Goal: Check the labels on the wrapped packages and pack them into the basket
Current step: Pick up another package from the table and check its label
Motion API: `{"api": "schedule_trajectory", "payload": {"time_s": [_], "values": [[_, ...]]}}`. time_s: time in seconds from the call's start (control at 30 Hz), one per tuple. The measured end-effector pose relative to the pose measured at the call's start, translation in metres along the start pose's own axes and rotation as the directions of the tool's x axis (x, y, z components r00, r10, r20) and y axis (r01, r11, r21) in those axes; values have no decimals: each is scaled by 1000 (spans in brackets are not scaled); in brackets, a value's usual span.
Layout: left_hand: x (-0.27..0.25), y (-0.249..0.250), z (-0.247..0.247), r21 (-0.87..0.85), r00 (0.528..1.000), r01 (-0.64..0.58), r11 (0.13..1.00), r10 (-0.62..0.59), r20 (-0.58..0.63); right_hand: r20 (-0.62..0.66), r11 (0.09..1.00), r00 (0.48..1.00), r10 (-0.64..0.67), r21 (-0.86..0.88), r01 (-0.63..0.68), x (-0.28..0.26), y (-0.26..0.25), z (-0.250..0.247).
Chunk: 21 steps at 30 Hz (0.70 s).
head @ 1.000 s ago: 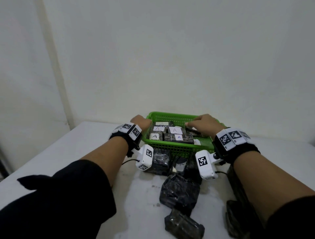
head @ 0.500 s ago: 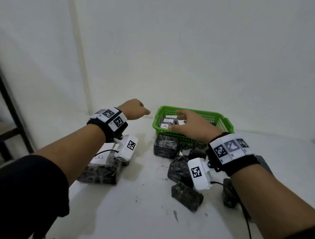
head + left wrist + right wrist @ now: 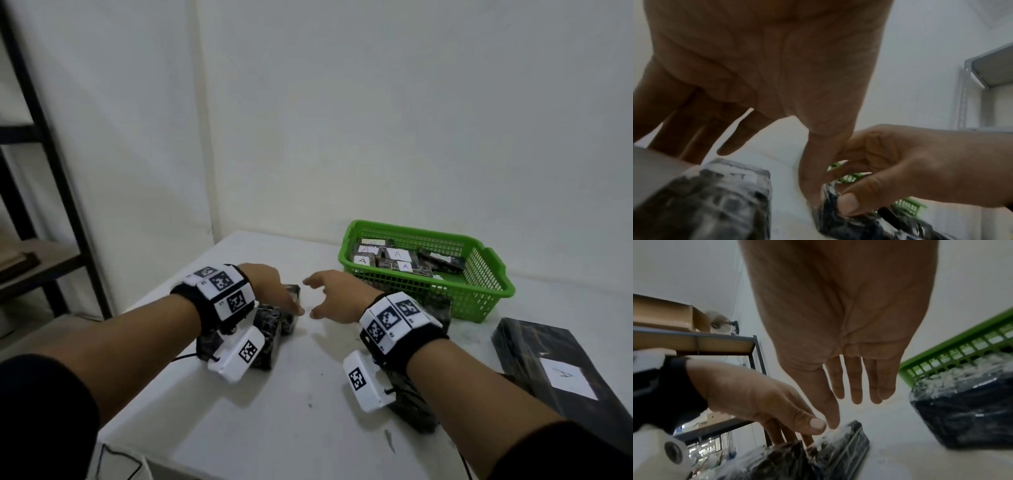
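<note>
Two dark wrapped packages [image 3: 274, 325] lie at the table's left. My left hand [image 3: 289, 303] reaches down over them, fingers straight. Its fingertips touch the far package [image 3: 838, 443] and its thumb hovers above it. My right hand [image 3: 310, 298] is just to its right, fingers spread and holding nothing. In the left wrist view its thumb tip rests on that package's crinkled wrap [image 3: 838, 219]. The green basket [image 3: 411, 233] stands at the back right and holds several packages with white "A" labels [image 3: 397, 255].
A big flat package [image 3: 534, 346] with an "A" label lies at the right. One package [image 3: 435, 305] sits against the basket's front and another [image 3: 411, 404] under my right wrist. A dark metal shelf [image 3: 41, 137] stands left of the white table [image 3: 308, 428].
Both hands have left the basket and moved left and down to the packages at the table's left. My right hand has come close beside my left. The head view has swung left.
</note>
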<state>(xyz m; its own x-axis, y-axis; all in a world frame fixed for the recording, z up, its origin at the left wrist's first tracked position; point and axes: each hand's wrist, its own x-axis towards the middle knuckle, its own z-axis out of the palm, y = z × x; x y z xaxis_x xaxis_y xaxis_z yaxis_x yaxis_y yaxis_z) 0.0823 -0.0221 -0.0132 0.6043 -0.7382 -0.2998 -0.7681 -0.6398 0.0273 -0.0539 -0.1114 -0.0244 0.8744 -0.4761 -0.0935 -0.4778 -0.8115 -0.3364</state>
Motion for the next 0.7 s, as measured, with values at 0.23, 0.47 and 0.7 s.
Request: {"api": "schedule_trajectory", "payload": {"time_s": [0.23, 0.47, 0.7], "values": [[17, 14, 25, 148, 996, -91, 985, 89, 19, 68, 999, 997, 20, -52, -17, 27, -2, 26], [17, 0, 3, -264, 989, -125, 956, 97, -114, -168, 952, 984, 65, 305, -11, 27, 28, 27], [-6, -6, -15, -682, 894, -418, 600, 404, -193, -309, 713, 950, 50, 677, 183, -11, 62, -8]]}}
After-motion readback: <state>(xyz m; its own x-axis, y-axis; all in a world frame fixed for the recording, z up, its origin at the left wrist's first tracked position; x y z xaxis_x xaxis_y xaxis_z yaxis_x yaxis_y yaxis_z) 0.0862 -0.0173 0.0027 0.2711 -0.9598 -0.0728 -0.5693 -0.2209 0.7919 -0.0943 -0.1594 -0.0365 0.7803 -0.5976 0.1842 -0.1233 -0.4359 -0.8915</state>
